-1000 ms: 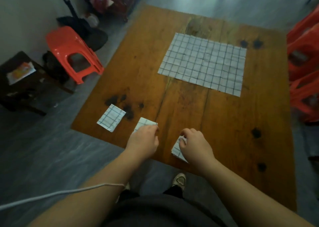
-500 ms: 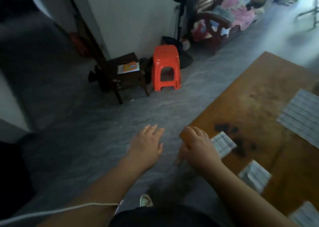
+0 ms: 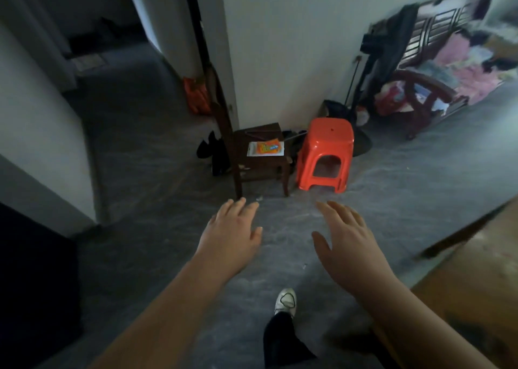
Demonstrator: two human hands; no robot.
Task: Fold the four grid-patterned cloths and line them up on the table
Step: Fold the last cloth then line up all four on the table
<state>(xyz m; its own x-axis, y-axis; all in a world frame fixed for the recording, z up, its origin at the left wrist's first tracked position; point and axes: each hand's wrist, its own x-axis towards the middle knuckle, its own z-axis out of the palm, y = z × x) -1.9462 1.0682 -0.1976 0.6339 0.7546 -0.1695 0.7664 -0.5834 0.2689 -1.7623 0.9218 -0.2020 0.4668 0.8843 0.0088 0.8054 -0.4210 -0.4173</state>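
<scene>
My left hand (image 3: 231, 235) and my right hand (image 3: 346, 238) hover palm-down over the grey floor, fingers straight and spread, holding nothing. Only a corner of the brown wooden table (image 3: 476, 279) shows at the right edge, beside my right forearm. No grid-patterned cloth is in view.
An orange plastic stool (image 3: 325, 155) and a small dark wooden stool (image 3: 260, 155) with an orange packet (image 3: 266, 147) on it stand by the white wall ahead. A wooden bench piled with clothes (image 3: 448, 68) sits far right. A doorway opens at upper left. My shoe (image 3: 285, 301) is below.
The view has swung left, away from the table; the folded cloths and the flat one have left the frame. Both hands came off the cloths and now hang open over the floor.
</scene>
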